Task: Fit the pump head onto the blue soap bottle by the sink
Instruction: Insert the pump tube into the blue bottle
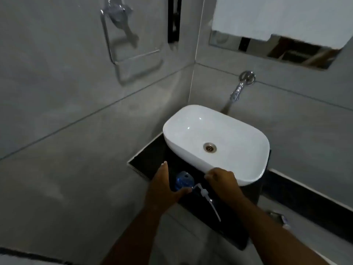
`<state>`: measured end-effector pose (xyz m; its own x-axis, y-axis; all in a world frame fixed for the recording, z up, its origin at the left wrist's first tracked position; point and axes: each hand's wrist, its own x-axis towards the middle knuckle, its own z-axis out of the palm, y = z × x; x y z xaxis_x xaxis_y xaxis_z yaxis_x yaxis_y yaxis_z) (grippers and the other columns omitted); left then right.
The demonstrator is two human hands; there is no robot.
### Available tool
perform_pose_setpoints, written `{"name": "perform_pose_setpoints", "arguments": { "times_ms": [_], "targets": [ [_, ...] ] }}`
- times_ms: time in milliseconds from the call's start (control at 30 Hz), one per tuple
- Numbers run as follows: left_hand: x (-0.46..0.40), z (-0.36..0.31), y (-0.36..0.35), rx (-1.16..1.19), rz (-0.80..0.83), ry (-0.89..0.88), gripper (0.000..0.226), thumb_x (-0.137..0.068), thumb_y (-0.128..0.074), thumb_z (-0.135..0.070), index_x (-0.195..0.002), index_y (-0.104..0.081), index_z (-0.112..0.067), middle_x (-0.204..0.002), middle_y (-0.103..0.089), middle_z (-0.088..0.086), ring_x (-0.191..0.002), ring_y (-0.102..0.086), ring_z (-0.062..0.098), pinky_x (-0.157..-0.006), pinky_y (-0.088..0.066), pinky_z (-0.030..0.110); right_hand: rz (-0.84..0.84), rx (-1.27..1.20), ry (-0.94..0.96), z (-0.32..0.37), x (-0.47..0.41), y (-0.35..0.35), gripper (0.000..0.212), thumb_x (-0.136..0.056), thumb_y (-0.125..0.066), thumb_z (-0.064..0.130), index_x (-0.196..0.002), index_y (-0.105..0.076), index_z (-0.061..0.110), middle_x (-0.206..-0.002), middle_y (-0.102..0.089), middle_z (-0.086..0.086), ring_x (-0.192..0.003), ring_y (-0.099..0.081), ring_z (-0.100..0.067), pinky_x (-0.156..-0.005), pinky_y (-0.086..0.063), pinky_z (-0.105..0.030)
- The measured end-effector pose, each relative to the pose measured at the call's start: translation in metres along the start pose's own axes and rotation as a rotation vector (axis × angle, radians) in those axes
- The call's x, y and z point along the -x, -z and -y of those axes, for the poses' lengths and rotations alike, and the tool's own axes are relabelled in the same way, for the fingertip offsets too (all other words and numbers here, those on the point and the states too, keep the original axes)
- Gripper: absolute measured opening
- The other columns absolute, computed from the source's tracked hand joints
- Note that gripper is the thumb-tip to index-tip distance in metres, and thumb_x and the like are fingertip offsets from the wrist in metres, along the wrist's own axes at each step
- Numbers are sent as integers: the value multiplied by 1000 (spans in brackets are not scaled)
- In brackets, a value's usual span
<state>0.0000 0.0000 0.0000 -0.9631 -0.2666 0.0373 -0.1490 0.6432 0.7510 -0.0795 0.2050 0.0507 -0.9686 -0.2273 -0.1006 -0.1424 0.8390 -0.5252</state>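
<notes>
Standing on the dark counter [145, 165] just left of the one white basin [229, 134] is one blue soap bottle [183, 180], its neck uncapped. One white pump head [205, 194] lies beside it, tube trailing. The left hand [162, 188] spreads open around the bottle; the right hand [223, 182] curls loosely above the pump, gripping nothing. The basin holds only its drain [209, 147].

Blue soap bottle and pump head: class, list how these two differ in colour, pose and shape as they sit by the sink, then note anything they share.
Colour: the blue soap bottle is translucent blue; the pump head is white.
Pose: the bottle stands upright with its neck open; the pump head lies on its side, its tube pointing towards the camera.
Shape: the bottle is rounded and squat; the pump head is long and thin.
Shared: both rest on the dark counter, between the two hands.
</notes>
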Motion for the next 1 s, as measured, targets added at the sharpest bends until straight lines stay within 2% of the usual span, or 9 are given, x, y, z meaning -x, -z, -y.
{"name": "perform_pose_setpoints", "arguments": {
  "times_ms": [133, 267, 367, 467, 600, 700, 767, 900, 1000],
  "targets": [
    [-7, 15, -33, 68, 100, 128, 133, -52, -61, -88, -151, 1, -25, -160, -11, -3, -143, -14, 13, -108, -19, 26, 148, -54, -107, -25, -3, -31, 34, -88, -69, 28, -114, -66, 6, -103, -72, -12, -97, -68, -25, -83, -52, -30],
    [-13, 16, -56, 152, 109, 166, 130, -52, -67, -84, -151, -1, -29, -156, -17, -10, -140, -19, 8, -108, -21, 24, 245, 73, -85, -37, -21, -54, 23, -88, -63, 30, -75, -51, 15, -77, -59, -3, -77, -60, -22, -64, -41, -29],
    [-19, 12, -67, 221, 82, 185, 124, -53, -71, -80, -150, -13, -29, -147, -29, -16, -130, -26, -3, -103, -28, 17, 310, 132, -60, -46, -31, -73, 19, -91, -61, 29, -83, -56, 13, -91, -65, -10, -83, -63, -24, -66, -44, -30],
    [-25, 6, -73, 187, 31, 225, 116, -54, -65, -83, -147, -30, -22, -145, -44, -6, -127, -41, 5, -100, -33, 17, 338, 191, -8, -48, -44, -81, 24, -94, -57, 26, -103, -64, 4, -109, -66, -17, -100, -65, -30, -78, -50, -33],
    [-27, 7, -71, 103, 20, 230, 113, -52, -59, -88, -144, -32, -28, -139, -50, -7, -123, -48, 8, -101, -43, 28, 367, 154, -4, -43, -52, -79, 22, -94, -57, 20, -92, -65, 0, -95, -69, -16, -87, -66, -27, -72, -50, -31],
    [-25, 10, -72, 127, 25, 238, 112, -53, -62, -86, -144, -29, -30, -139, -50, -7, -124, -48, 9, -100, -44, 30, 334, 65, 31, -41, -47, -62, 27, -92, -59, 18, -67, -53, 10, -64, -52, 1, -58, -49, -13, -60, -41, -29],
    [-23, 11, -74, 177, 22, 240, 111, -56, -64, -82, -145, -28, -29, -144, -46, -3, -131, -41, 12, -104, -42, 35, 267, 11, 30, -39, -39, -47, 35, -90, -62, 16, -59, -47, 12, -56, -47, 6, -52, -45, -9, -55, -33, -24],
    [-28, 18, -77, -135, -63, 45, 108, -67, -46, -86, -149, -23, -19, -157, -20, 7, -145, -7, 20, -115, -14, 46, 30, -138, 6, -35, -17, -15, 20, -85, -70, 18, -74, -66, 2, -63, -65, -9, -59, -58, -15, -59, -41, -19],
    [-37, 18, -68, -259, -53, -31, 108, -69, -39, -88, -147, -28, -13, -156, -22, 12, -145, -8, 28, -113, -14, 50, -119, -316, -10, -16, -12, 5, 17, -82, -76, 21, -79, -69, 6, -64, -64, -12, -54, -54, -16, -57, -47, -23]
  ]
}}
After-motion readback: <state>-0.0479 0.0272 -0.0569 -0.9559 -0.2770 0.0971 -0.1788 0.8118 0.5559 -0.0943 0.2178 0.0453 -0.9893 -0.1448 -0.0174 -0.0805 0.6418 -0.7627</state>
